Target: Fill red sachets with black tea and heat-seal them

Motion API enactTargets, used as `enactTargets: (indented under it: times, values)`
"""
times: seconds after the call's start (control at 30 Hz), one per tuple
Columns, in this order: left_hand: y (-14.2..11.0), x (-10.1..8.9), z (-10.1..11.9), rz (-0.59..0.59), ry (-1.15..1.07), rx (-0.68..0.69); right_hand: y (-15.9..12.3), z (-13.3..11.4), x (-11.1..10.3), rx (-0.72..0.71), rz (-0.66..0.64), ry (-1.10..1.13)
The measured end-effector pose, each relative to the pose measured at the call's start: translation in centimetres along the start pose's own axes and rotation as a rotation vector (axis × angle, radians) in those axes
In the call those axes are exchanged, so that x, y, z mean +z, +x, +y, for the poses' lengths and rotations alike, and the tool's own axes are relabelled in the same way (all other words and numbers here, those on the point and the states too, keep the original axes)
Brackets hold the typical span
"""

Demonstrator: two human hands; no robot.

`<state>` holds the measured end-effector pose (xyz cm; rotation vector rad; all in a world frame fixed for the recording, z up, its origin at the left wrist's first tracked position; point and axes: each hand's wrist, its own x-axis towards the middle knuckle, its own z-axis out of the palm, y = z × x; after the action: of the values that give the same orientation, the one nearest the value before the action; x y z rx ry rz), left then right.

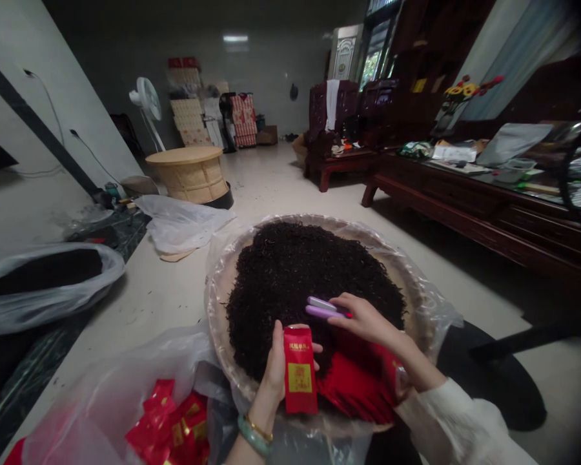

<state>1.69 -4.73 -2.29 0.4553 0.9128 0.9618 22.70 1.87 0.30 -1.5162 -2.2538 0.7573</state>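
Note:
My left hand point(272, 365) is closed around a red foil tea packet point(299, 371) with a gold label, held upright over the near rim of a round basket. In my right hand point(363, 316) is a purple mini flat iron point(322, 308), its two long arms slightly apart and pointing left, above and apart from the packet's top. Dark loose tea leaves point(310, 265) are heaped in the plastic-lined basket point(217, 284). Many flat red packets point(358, 381) lie in a pile at the basket's near right, partly under my right forearm.
A clear plastic bag point(101, 361) at the lower left holds several filled red packets point(169, 426). Another bag of dark leaves point(43, 271) stands at the left. Beyond are a woven drum-shaped stand point(188, 174), a fan point(148, 100) and a long wooden table point(465, 216) on the right.

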Motion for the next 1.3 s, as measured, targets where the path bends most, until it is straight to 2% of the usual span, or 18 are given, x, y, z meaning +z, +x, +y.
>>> enactTargets:
  times: [0.13,0.27,0.37,0.47,0.57,0.77,1.0,1.17,1.3]
  values:
    - [0.0,0.2,0.1,0.016,0.077,0.057,-0.4,1.9,0.2,0.062,0.064,-0.141]
    - [0.2,0.6,-0.2,0.013,0.113,0.083,-1.1,-0.4,1.1,-0.015,0.179,-0.059]
    - [0.2,0.8,-0.4,0.005,0.155,0.132,-1.3,-3.3,2.7,-0.103,0.092,0.159]
    - [0.1,0.9,-0.5,0.001,0.23,0.168,-1.2,-4.8,4.6,-0.077,0.076,0.381]
    - [-0.1,0.8,-0.5,-0.013,0.262,0.177,-1.1,-4.9,5.4,-0.052,0.095,0.534]
    - [-0.3,0.6,-0.4,-0.048,0.175,0.099,-0.9,-4.9,5.0,-0.036,0.008,0.608]
    - [-0.4,0.7,-0.6,-0.044,0.166,0.001,-0.6,-6.0,5.7,-0.106,0.097,0.477]
    - [-0.4,0.5,-0.7,-0.025,0.127,-0.025,-0.9,-6.3,5.4,-0.219,0.046,0.275]
    - [-0.6,0.5,-0.8,-0.094,0.11,-0.065,-1.2,-6.2,5.6,-0.281,0.032,0.241]
